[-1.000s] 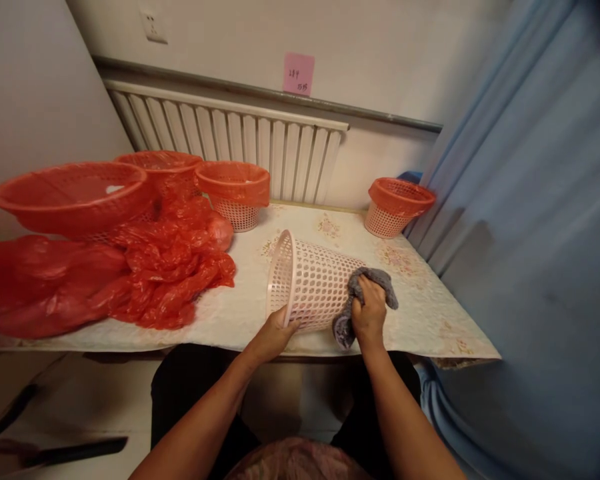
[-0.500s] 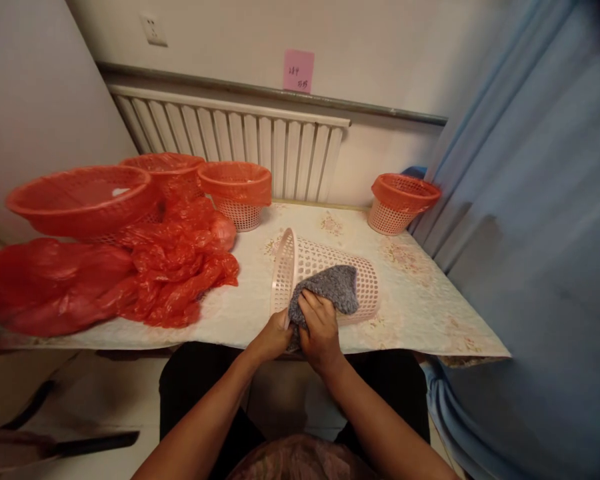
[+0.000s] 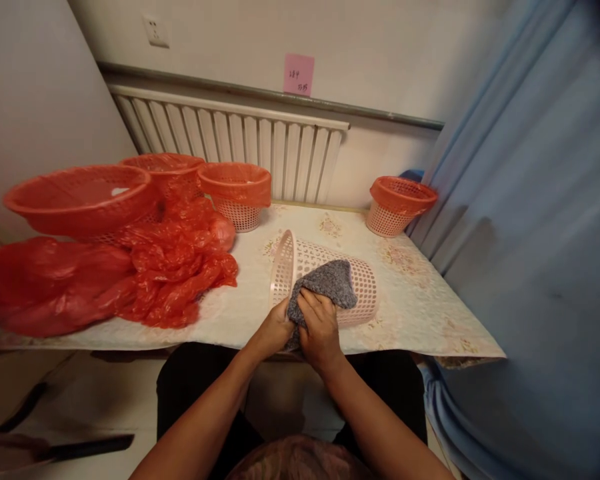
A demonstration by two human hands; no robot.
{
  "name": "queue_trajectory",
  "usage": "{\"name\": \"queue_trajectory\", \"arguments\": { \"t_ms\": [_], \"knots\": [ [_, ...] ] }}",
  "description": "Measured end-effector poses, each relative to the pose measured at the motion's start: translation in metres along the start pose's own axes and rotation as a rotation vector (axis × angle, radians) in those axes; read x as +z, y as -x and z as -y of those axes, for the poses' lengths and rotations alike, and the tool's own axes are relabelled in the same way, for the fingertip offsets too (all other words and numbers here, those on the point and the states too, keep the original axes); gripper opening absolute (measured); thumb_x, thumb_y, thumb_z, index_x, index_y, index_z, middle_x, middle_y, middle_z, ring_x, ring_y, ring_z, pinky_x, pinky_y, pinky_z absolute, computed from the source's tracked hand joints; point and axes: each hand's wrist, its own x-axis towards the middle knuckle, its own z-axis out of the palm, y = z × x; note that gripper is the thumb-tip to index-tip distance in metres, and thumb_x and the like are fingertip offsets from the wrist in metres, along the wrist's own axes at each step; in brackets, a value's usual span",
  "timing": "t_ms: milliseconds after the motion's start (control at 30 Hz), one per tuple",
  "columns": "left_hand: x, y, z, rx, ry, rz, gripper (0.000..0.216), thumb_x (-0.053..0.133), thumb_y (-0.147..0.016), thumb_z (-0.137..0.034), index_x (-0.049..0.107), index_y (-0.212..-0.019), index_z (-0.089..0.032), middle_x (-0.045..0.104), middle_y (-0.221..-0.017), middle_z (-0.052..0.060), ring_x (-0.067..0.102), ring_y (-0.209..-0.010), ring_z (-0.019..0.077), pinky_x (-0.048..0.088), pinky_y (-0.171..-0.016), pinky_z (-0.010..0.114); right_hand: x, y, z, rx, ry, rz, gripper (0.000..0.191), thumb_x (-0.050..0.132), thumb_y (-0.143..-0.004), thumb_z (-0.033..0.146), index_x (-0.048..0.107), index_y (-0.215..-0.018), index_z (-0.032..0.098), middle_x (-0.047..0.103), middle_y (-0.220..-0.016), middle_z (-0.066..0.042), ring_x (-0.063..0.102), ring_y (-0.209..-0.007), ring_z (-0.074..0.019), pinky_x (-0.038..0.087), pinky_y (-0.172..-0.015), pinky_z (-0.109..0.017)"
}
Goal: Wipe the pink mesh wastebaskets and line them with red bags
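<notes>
A pale pink plastic mesh basket (image 3: pixel 310 252) lies on its side at the table's front, its mouth facing left. My left hand (image 3: pixel 274 330) is closed at the lower part of the basket's rim; its fingertips are hidden. In my right hand (image 3: pixel 320 327) is a grey cloth (image 3: pixel 330 280), bunched over the rim and pressed against it. One flap of the cloth spreads over the basket's side, and a bit hangs below between my hands.
Red-lined baskets (image 3: pixel 80 200) stand at the left, with another lined basket (image 3: pixel 237 193) beside them. Crumpled red plastic bags (image 3: pixel 170 280) cover the table's left. A further lined basket (image 3: pixel 400 200) stands at back right by a blue curtain (image 3: pixel 520 220). Behind is a radiator (image 3: pixel 260 153).
The cloth's flap has shifted slightly up and left on the basket. Both hands stay at the rim, and the basket has barely moved.
</notes>
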Motion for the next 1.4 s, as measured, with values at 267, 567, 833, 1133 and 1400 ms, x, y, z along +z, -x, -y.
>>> {"name": "queue_trajectory", "arguments": {
  "t_ms": [267,567,833,1133,1400],
  "knots": [
    [-0.001,0.005,0.008,-0.049,0.006,0.048,0.040,0.054,-0.082,-0.027,0.055,-0.120,-0.013,0.063,-0.121,0.009,0.058,-0.111,0.0234,0.040,-0.103,0.039,-0.022,-0.002,-0.088,0.179,0.077,-0.091,0.053,0.043,-0.073,0.006,0.055,-0.124,0.015,0.058,-0.125,-0.010,0.047,-0.117,-0.0251,0.039,-0.100,-0.049],
    [-0.004,0.001,0.022,-0.018,-0.027,0.057,0.035,0.054,-0.081,-0.022,0.059,-0.114,-0.013,0.066,-0.117,0.009,0.059,-0.109,0.0233,0.040,-0.103,0.040,-0.018,0.053,-0.081,0.360,0.150,-0.265,0.049,0.041,-0.078,0.009,0.054,-0.125,0.014,0.058,-0.123,-0.013,0.048,-0.117,-0.0268,0.042,-0.098,-0.052],
    [-0.004,0.012,0.029,-0.019,-0.038,0.109,0.032,0.054,-0.079,-0.020,0.062,-0.108,-0.014,0.070,-0.104,0.007,0.061,-0.100,0.0232,0.046,-0.094,0.039,0.008,0.023,0.000,-0.022,-0.055,-0.023,0.059,0.042,-0.076,0.005,0.045,-0.134,0.017,0.054,-0.129,-0.012,0.049,-0.116,-0.0257,0.044,-0.094,-0.047],
    [-0.008,0.018,0.029,-0.051,-0.040,0.156,0.028,0.053,-0.077,-0.018,0.063,-0.103,-0.014,0.070,-0.100,0.005,0.060,-0.096,0.0227,0.047,-0.092,0.039,-0.002,-0.016,0.001,0.020,-0.001,-0.014,0.055,0.043,-0.073,0.004,0.052,-0.126,0.016,0.055,-0.128,-0.010,0.046,-0.115,-0.0274,0.040,-0.095,-0.048],
    [-0.002,0.002,0.000,0.004,0.050,0.013,0.051,0.050,-0.074,-0.012,0.052,-0.125,-0.015,0.063,-0.119,0.006,0.057,-0.109,0.0218,0.039,-0.103,0.038,0.001,0.004,-0.007,0.001,0.004,0.022,0.060,0.043,-0.074,0.005,0.047,-0.132,0.018,0.055,-0.129,-0.010,0.049,-0.113,-0.0253,0.041,-0.094,-0.046]
  ]
}}
